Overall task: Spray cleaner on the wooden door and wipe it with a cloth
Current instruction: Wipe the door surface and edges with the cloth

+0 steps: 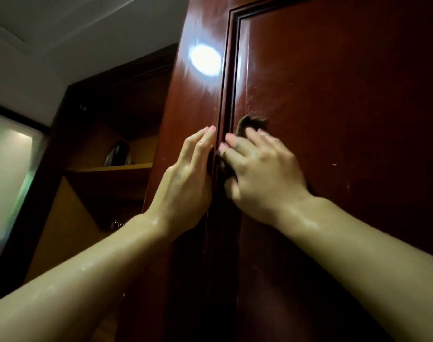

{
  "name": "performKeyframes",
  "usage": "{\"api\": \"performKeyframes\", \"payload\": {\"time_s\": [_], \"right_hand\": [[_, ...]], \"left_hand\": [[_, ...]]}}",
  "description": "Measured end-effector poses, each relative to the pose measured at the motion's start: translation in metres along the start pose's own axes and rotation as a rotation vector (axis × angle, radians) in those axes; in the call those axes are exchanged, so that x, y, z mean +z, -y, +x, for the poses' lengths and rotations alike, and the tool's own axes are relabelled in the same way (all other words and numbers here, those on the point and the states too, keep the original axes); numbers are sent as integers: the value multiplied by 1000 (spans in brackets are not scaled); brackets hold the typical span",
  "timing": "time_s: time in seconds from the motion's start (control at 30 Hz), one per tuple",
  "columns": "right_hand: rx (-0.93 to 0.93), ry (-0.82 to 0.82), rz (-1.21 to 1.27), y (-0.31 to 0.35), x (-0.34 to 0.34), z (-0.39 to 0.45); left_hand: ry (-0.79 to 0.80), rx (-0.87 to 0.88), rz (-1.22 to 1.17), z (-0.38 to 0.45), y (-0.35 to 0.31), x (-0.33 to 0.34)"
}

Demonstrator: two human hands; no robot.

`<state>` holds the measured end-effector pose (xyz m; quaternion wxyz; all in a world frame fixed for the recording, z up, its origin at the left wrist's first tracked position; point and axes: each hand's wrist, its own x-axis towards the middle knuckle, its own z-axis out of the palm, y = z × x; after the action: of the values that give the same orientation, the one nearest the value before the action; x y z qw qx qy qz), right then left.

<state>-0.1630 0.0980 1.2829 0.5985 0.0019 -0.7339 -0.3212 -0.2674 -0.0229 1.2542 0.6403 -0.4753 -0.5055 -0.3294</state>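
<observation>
The right hand (262, 174) lies flat on the wooden door (346, 95), its fingers (237, 144) straight and spread, pressing a dark cloth (250, 123) against the recessed panel. Only a tuft of the cloth shows above the fingertips and a darker edge beneath the thumb side; the rest is hidden under the palm. The fingers are not curled round it — they pin it to the wood.

Just left of those fingers, across the raised moulding (229, 99), the left hand (188, 178) rests with straight fingers against the door's outer stile, holding nothing and, by the look of it, steadying the door.

Above the right fingertips the panel carries a fine speckle and pale streaks, which I take for cleaner already sprayed; no bottle is in view. So the step in hand is the wiping, in the upper part of the panel close to the moulding.

The next move calls for even pressure through the flat palm, carrying the cloth up and to the right into the speckled patch, then along the groove of the moulding where liquid would collect — while the left hand keeps the door from swinging.

Farther left of both hands, beyond the door's edge, is a dim shelf (114, 167) with a dark object (119, 153) standing on it, too dim to name.
</observation>
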Motion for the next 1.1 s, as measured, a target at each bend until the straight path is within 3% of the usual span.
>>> {"api": "performKeyframes", "payload": {"time_s": [0.1, 0.27, 0.47, 0.57, 0.73, 0.77, 0.93, 1.0, 1.1], "right_hand": [[-22, 23, 3, -2, -1, -7], [135, 80, -38, 1, -9, 21], [-31, 107, -31, 12, -2, -51], [126, -7, -139, -26, -12, -40], [534, 8, -171, -61, -36, -30], [512, 3, -166, -48, -32, -32], [49, -7, -113, 7, -2, -61], [77, -28, -137, -12, -7, -62], [296, -110, -251, -69, -27, -62]], "left_hand": [[3, 4, -59, 2, 7, -4], [41, -14, -86, 2, 9, -5], [44, -1, 166, -2, -7, 4], [37, -41, 292, -8, -16, 17], [-8, -98, 321, -5, -23, 24], [-13, -104, 321, -5, -23, 26], [-22, -40, 357, -2, -19, 28], [-13, -15, 361, 0, -19, 24], [-6, -66, 315, 3, -26, 22]]}}
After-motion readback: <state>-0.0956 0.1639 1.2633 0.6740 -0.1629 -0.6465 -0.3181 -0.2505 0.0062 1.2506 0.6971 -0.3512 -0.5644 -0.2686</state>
